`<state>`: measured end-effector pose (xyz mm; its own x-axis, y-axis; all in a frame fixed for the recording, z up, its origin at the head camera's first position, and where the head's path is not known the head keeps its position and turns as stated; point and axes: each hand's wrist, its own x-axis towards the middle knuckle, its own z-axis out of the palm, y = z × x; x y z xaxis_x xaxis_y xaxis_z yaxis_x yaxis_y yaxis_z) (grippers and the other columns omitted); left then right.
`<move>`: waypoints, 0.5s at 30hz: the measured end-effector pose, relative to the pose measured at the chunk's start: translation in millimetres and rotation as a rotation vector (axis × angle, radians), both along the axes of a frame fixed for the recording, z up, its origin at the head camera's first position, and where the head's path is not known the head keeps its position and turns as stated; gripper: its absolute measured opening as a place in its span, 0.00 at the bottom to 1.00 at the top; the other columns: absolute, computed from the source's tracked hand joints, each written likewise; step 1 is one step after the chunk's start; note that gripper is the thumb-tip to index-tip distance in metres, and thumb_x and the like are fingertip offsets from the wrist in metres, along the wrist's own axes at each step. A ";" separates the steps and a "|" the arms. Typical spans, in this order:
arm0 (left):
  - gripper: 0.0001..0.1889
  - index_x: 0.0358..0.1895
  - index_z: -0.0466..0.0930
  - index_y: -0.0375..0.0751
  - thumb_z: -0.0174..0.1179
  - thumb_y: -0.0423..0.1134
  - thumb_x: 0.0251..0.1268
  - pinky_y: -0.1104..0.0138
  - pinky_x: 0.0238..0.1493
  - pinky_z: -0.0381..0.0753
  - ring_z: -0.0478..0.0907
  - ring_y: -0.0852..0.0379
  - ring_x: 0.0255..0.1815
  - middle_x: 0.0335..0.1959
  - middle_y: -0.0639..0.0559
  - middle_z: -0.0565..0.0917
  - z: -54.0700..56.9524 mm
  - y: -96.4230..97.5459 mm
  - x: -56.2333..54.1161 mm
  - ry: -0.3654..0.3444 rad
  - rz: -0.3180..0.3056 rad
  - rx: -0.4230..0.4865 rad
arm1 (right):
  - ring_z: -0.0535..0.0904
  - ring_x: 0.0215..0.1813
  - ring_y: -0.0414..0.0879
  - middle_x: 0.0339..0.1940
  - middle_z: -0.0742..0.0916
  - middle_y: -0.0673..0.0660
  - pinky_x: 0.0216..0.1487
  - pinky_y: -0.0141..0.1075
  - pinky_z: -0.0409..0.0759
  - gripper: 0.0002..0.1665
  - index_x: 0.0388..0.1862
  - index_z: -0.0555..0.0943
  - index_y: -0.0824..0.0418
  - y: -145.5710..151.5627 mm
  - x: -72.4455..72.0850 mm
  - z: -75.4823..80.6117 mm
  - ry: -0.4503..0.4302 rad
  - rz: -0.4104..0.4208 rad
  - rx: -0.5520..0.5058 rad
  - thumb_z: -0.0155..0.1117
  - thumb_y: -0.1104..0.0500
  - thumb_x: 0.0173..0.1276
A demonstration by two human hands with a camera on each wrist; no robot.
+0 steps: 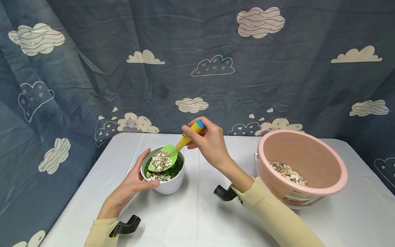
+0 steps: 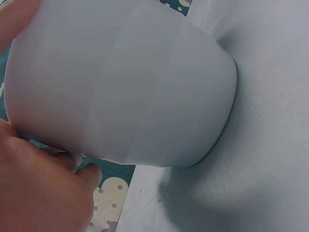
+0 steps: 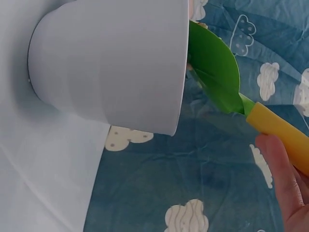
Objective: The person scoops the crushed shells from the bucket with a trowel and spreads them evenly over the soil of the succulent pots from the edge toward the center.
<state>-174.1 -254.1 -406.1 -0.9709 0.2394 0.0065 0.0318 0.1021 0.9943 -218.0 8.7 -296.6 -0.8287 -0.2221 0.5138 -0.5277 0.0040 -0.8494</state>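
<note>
A white flowerpot with a dark green inside stands on the table, small pebbles lying in it. My left hand holds the pot from the left, thumb over the near rim and fingers round the far side. In my right hand is the yellow handle of a green trowel, its blade tilted down into the pot's mouth. A heap of pale pebbles lies on the blade. From the right wrist view, the trowel reaches past the rim of the pot; the blade's tip is hidden inside.
At the right stands a pink bucket with more mixed pebbles at its bottom. A white cloth covers the table. Behind it hangs a dark blue curtain with cloud prints. Black wrist mounts stick out from both sleeves.
</note>
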 end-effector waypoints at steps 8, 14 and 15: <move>0.59 0.80 0.39 0.54 0.73 0.34 0.51 0.45 0.70 0.48 0.44 0.41 0.76 0.78 0.42 0.45 1.0 -1.5 0.4 0.003 -0.002 0.002 | 0.86 0.28 0.57 0.32 0.87 0.64 0.29 0.44 0.85 0.09 0.40 0.78 0.69 -6.0 2.1 5.4 0.036 -0.009 0.014 0.67 0.64 0.67; 0.59 0.80 0.39 0.55 0.74 0.33 0.50 0.47 0.70 0.50 0.48 0.42 0.75 0.77 0.40 0.46 -0.2 0.2 0.4 -0.022 0.002 0.025 | 0.86 0.28 0.58 0.32 0.87 0.64 0.29 0.44 0.85 0.09 0.40 0.78 0.69 -5.4 0.3 5.8 0.038 -0.006 0.021 0.67 0.64 0.68; 0.60 0.80 0.38 0.55 0.74 0.33 0.50 0.48 0.70 0.51 0.48 0.42 0.75 0.77 0.40 0.46 -0.3 0.7 0.2 -0.027 0.002 0.029 | 0.86 0.28 0.58 0.32 0.87 0.64 0.28 0.44 0.85 0.09 0.40 0.78 0.69 -4.6 -0.5 5.2 0.034 -0.006 0.021 0.67 0.64 0.68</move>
